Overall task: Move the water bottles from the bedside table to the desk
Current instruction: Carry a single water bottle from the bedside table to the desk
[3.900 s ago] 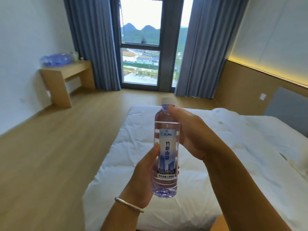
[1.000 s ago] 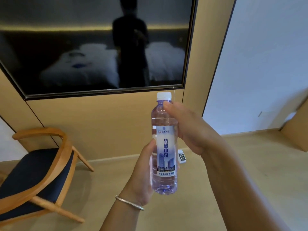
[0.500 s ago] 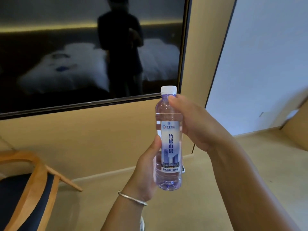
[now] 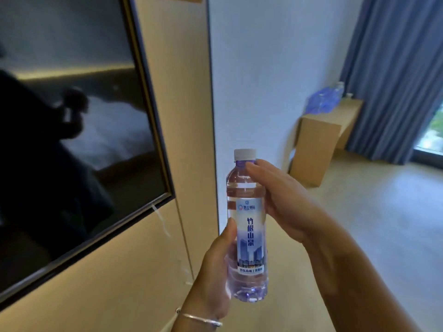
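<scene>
I hold a clear water bottle [image 4: 248, 226] upright in front of me; it has a white cap and a blue-and-white label. My left hand [image 4: 215, 276] grips its lower half from the left, with a silver bracelet on the wrist. My right hand [image 4: 282, 200] curls round its upper part from the right, fingertips near the neck. Far off at the right stands the wooden desk [image 4: 321, 137], with a blue plastic-wrapped pack of bottles [image 4: 323, 100] on top.
A dark wall-mounted screen [image 4: 72, 140] fills the left, set in a beige wood panel [image 4: 172, 116]. A white wall runs toward the desk. Blue curtains [image 4: 395, 80] hang at the far right beside a window. Pale wood floor [image 4: 383, 212] stretches between me and the desk.
The view has swung to the right: the chair has left the frame, and the desk and curtains have come into sight. Both hands keep the same hold on the bottle.
</scene>
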